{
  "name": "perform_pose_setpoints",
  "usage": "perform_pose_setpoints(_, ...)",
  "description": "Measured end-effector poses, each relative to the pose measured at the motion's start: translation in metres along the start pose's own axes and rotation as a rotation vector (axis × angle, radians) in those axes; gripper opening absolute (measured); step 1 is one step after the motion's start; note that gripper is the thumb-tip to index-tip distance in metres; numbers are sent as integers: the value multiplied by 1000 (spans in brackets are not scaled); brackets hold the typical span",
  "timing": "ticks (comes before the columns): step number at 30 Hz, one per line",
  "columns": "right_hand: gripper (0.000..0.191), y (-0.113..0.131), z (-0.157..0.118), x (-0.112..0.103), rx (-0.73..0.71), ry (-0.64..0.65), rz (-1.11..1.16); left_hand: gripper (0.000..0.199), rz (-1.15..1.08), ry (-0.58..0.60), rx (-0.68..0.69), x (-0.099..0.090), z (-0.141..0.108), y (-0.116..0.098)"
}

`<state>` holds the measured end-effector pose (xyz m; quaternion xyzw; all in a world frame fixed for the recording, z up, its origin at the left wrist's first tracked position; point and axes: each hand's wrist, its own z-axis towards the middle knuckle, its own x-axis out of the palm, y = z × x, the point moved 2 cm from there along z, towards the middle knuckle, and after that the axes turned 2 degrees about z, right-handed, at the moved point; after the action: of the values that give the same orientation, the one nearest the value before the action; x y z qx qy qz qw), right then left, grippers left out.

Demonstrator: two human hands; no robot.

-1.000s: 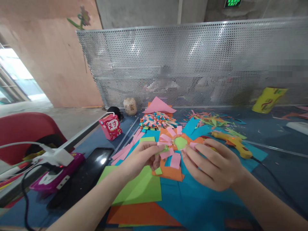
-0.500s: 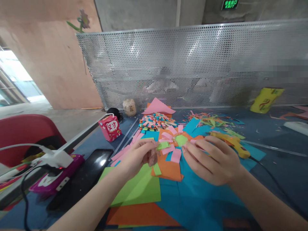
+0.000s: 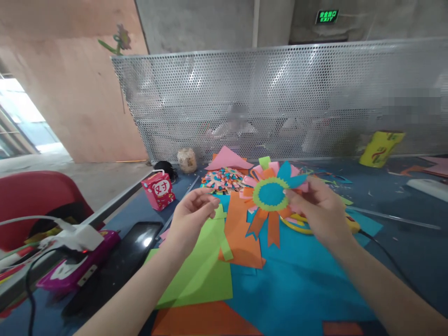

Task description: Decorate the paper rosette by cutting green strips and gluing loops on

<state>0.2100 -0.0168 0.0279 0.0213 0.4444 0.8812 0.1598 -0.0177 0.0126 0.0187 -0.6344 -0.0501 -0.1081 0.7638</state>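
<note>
My right hand (image 3: 318, 210) grips the right edge of a felt flower (image 3: 271, 196), which has a blue centre, a green ring, and pink, orange and blue petals. The flower is raised and its face is turned toward me. My left hand (image 3: 194, 212) hovers to the left of it, thumb and fingertips nearly together; whether anything thin is between them is too small to tell. Below lie a green felt sheet (image 3: 199, 275), an orange felt piece (image 3: 241, 238) and a large blue felt sheet (image 3: 280, 289). A yellow glue gun (image 3: 353, 225) is partly hidden behind my right hand.
A pink box (image 3: 158, 190), a black phone (image 3: 119, 261) and a purple power strip (image 3: 75, 270) are at the left. Behind are a pile of felt flowers (image 3: 224, 179), a wrapped roll (image 3: 187, 160) and a mesh screen (image 3: 210, 93). A yellow packet (image 3: 381, 148) stands back right.
The flower has come up off the felt and turned to show its blue centre, now in my right hand. My left hand has moved slightly left, away from the green strip it was at.
</note>
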Motion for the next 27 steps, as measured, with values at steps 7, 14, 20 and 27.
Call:
perform_pose_setpoints(7, 24, -12, -3, 13, 295, 274, 361, 23, 87, -2, 62, -2, 3, 1)
perform_pose_setpoints(14, 25, -9, -14, 28, 449, 529, 363, 22, -24, 35, -13, 3, -1, 2)
perform_pose_setpoints(20, 25, -12, -18, 31, 513, 592, 302, 25, 20, 41, -106, 3, -3, 4)
perform_pose_setpoints(27, 22, -16, -19, 30, 503, 609, 304, 24, 54, 43, -97, 2, -2, 4)
